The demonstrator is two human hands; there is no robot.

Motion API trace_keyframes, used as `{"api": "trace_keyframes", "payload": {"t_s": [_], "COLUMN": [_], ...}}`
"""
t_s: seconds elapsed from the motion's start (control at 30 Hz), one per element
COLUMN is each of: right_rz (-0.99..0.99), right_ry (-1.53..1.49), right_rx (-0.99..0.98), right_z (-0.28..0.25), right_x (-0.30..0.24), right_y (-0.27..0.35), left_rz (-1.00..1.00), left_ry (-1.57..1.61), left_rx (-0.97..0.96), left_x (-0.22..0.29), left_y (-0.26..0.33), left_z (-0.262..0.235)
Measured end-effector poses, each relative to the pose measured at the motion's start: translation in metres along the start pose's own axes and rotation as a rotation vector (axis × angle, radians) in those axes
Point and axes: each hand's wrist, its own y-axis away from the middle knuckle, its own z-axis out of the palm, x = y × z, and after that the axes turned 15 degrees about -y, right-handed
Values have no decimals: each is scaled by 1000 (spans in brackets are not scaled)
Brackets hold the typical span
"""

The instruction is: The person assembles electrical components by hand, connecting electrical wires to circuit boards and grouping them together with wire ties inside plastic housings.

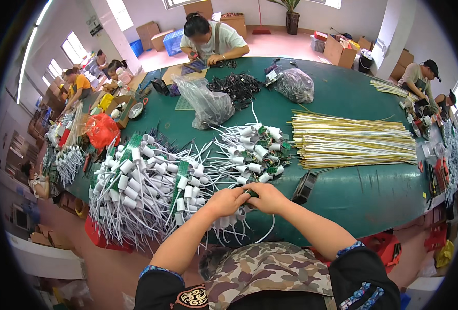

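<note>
The left hand and right hand are pinching a small, mostly hidden green piece between them, over the tabletop and near white wired cylinders. Steadying with one grip while the other is working gently — without forcing — is probably serving best. Pillar sign: its writing is appearing too small to read.

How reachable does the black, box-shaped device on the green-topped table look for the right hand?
Likely yes: the black, box-shaped device lies just right of the right hand, with only green tabletop between, though that hand's fingers meet the left hand.
</note>
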Motion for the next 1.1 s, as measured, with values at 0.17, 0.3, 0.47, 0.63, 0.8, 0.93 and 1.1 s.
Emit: {"api": "trace_keyframes", "payload": {"t_s": [0.17,0.3,0.47,0.63,0.8,0.93,1.1], "right_rz": [-47,-234,-149,59,309,488,73], "right_ry": [227,158,172,-618,-1100,-997,197], "right_rx": [82,192,211,409,647,721,673], "right_z": [21,37,50,38,46,53,36], "right_x": [25,26,14,-11,61,117,91], "right_y": [-3,-5,-22,-36,-25,7,38], "left_rz": [-131,-208,-336,-357,-392,-374,-329], "left_ry": [26,-51,-25,283,424,395,348], "left_rx": [109,141,222,311,213,159,34], "left_x": [4,1,-6,-15,-29,-20,-11], "left_y": [-3,5,14,73,119,114,90], "left_z": [5,-8,-18,-51,-66,-63,-59]}}
